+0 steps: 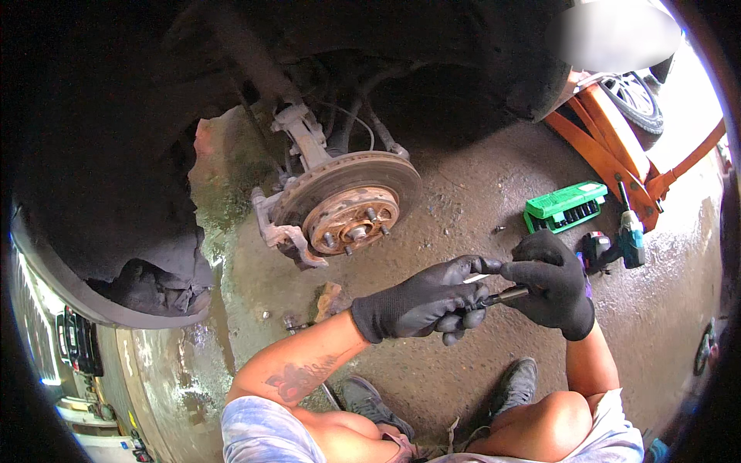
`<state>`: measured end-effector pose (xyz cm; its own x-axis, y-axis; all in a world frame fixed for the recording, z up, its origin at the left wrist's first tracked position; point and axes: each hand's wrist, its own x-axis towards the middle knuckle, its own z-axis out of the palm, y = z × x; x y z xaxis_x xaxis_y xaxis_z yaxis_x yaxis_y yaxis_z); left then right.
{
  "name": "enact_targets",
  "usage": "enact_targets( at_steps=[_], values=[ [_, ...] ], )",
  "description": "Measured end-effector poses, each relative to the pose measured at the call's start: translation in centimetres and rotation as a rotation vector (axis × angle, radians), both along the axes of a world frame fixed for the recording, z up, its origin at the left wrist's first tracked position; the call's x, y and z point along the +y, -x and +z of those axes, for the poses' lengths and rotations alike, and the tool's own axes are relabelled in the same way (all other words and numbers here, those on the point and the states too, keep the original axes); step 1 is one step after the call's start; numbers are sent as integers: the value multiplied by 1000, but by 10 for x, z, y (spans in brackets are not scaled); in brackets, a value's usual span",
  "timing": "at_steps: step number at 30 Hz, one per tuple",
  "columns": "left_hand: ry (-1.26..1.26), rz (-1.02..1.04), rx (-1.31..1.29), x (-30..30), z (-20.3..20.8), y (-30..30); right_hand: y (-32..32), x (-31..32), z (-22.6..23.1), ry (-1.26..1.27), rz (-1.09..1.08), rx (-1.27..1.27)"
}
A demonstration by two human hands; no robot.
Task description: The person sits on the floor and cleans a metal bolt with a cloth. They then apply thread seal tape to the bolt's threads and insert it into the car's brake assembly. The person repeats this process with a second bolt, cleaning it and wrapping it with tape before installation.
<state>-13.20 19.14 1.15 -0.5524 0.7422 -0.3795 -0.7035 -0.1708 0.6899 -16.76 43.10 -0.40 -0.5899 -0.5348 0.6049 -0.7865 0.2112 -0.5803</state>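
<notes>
Both my hands wear black gloves and meet in front of me, below and right of the bare wheel hub. My left hand (424, 305) has its fingers curled around a dark cylindrical metal piece (507, 295) that looks like a socket. From the other side my right hand (552, 282) closes on the same piece. A pale, thin strip (476, 278) shows between the hands; its kind is unclear. Ahead stands a worn, rusty brake disc (401, 174) on its hub (351, 220) with studs exposed. A caliper bracket (274, 228) sits at its left edge.
A green socket case (567, 204) lies open at the right, beside a teal and black cordless impact tool (631, 239). Behind them are an orange jack (606, 147) and a wheel (637, 104). The car's dark fender (116, 316) arches overhead on the left. My shoes (370, 401) are below.
</notes>
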Motion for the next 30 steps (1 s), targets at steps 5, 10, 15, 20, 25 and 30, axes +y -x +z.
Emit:
enact_targets(
  at_steps=[5,10,15,20,25,30],
  values=[
    [3,-33,-9,-1,-7,-1,0,-2,6,-12,55,97],
    [104,-22,-42,-5,-3,3,-4,-4,1,39,68,-63],
    [210,-1,-124,-4,0,-1,0,-4,-2,41,163,-43],
    [350,195,236,2,12,-2,-5,-3,-2,109,67,-216],
    [698,308,1469,3,-4,-3,-4,-6,-3,153,-5,-334],
    [1105,248,1794,1,-12,-3,-7,-12,8,77,-70,-506]
  ],
)
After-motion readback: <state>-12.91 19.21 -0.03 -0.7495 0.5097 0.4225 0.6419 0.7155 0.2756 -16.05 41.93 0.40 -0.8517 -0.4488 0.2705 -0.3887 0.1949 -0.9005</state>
